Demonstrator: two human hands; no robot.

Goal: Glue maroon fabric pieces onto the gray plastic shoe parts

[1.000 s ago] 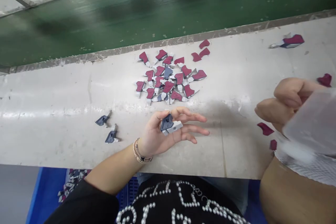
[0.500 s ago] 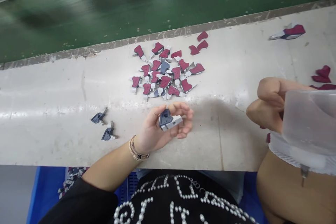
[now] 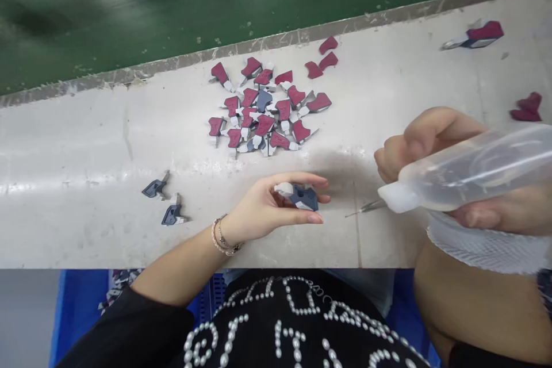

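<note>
your left hand [image 3: 263, 207] has turned the navy-and-white angular plastic piece [image 3: 305, 198] it grasps above the white desk [image 3: 77, 213], towards the front edge; your right hand [image 3: 425, 138], clasping the translucent plastic squeeze bottle [image 3: 466, 169], has swung its thin metal needle [image 3: 373, 206] leftward, so it points towards the piece, apart.

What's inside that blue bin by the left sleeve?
Small grey, blue and dark red parts show in the blue bin. The table, left arm and black sleeve cover the rest.
</note>
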